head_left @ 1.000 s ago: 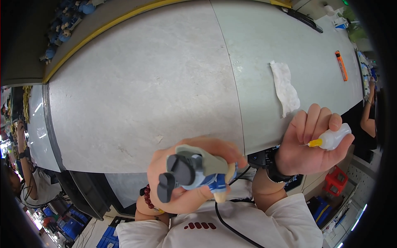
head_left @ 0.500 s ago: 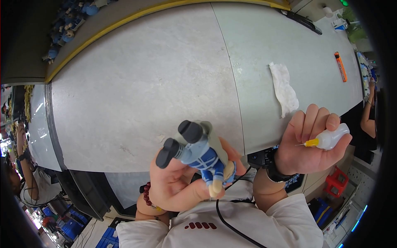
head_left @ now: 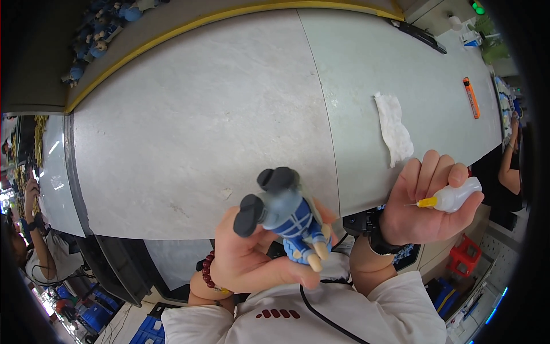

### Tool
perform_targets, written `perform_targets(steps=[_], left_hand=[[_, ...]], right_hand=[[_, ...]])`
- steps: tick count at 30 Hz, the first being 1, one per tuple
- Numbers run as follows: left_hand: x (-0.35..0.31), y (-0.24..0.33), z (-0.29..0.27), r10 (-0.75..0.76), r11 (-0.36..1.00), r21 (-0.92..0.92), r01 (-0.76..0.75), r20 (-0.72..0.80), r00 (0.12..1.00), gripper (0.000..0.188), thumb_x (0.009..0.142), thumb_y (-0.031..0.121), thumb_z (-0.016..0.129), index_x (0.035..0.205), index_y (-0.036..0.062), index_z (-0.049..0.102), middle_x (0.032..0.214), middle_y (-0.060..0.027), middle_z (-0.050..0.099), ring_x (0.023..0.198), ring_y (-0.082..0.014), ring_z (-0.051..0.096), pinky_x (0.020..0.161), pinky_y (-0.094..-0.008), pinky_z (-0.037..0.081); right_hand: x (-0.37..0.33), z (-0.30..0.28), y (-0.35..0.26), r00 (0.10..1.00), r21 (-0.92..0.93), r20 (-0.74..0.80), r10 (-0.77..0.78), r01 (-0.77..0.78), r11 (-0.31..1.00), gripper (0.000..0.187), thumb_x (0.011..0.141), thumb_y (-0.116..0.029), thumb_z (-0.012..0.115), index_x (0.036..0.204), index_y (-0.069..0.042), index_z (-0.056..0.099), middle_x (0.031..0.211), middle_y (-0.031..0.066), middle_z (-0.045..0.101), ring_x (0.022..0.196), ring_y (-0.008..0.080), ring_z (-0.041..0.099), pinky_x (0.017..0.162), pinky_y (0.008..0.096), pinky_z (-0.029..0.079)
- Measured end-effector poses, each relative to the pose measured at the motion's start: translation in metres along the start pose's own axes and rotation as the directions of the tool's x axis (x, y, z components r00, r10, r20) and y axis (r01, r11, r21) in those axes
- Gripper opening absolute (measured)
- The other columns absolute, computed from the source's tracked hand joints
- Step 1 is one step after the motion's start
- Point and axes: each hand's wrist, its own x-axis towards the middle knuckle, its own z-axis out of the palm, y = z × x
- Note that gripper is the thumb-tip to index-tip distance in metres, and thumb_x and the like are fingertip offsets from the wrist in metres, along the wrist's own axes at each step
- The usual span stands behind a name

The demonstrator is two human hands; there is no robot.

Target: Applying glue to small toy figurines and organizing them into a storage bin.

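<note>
A small painted figurine (head_left: pixel 295 218) in a blue and pale-blue outfit is held in my left hand (head_left: pixel 246 258), over the table's near edge. Its two black shoe-like ends point away from me, and its pale ends point toward me. My left fingers wrap around it, partly hidden behind it. To the right, my right hand (head_left: pixel 421 209) grips a white squeeze bottle (head_left: pixel 458 196) between thumb and fingers. The bottle's yellow needle tip (head_left: pixel 427 202) points left toward the figurine, well apart from it.
A crumpled white tissue (head_left: pixel 394 131) lies on the table (head_left: pixel 195 126), left of an orange tube-like stick (head_left: pixel 471 98). A black pen-like tool (head_left: pixel 421 35) rests at the far right. Blue figurines (head_left: pixel 94 40) fill a yellow-edged shelf at far left. Other people are at both sides.
My left hand has shifted slightly right with the figurine and turned it a little, so the pale ends now point more to the right. My right hand and the bottle have barely moved.
</note>
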Motion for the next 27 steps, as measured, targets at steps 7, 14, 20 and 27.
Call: perform_targets(steps=[7,14,20,27], left_hand=[[0.002,-0.004,-0.009,0.033,0.999,-0.016,-0.031,0.114,0.993,0.059,0.056,0.037,0.071,0.086,-0.0062,0.045,0.067,-0.0168,0.054,0.055,-0.0201,0.058,0.05,-0.0295,0.052],[0.0,-0.001,-0.003,0.037,0.995,0.084,-0.044,0.087,0.996,0.063,0.058,0.038,0.071,0.094,-0.0075,0.047,0.087,-0.0208,0.052,0.063,-0.0215,0.059,0.054,-0.0318,0.052],[-0.004,0.0,0.001,-0.087,0.996,-0.031,0.085,-0.074,0.993,0.059,0.058,0.037,0.071,0.09,-0.0077,0.049,0.081,-0.0176,0.052,0.061,-0.0212,0.058,0.054,-0.0302,0.051],[0.001,0.003,0.0,-0.117,0.992,-0.052,0.116,-0.012,0.993,0.055,0.054,0.038,0.073,0.078,-0.006,0.053,0.071,-0.0148,0.053,0.061,-0.0207,0.057,0.052,-0.0287,0.049]], right_hand=[[-0.001,-0.003,0.001,1.0,0.022,0.026,-0.002,0.002,1.0,0.044,0.082,-0.046,0.034,0.075,-0.006,0.051,0.055,0.0014,0.04,0.046,0.0091,0.032,0.037,0.0204,0.026],[0.0,-0.006,0.001,0.999,0.015,0.038,-0.006,0.005,1.0,0.044,0.083,-0.046,0.034,0.076,-0.006,0.051,0.056,0.0013,0.041,0.046,0.009,0.032,0.038,0.02,0.026],[-0.001,-0.003,-0.002,0.998,-0.002,0.067,0.013,-0.013,1.0,0.038,0.083,-0.041,0.037,0.085,-0.006,0.052,0.059,0.001,0.044,0.049,0.0077,0.034,0.044,0.0196,0.025],[0.018,-0.028,-0.021,0.982,-0.834,-0.055,-0.18,0.054,0.55,0.038,0.081,-0.012,0.048,0.114,0.004,0.038,0.103,0.0173,0.053,0.094,0.0156,0.05,0.083,0.0263,0.036]])
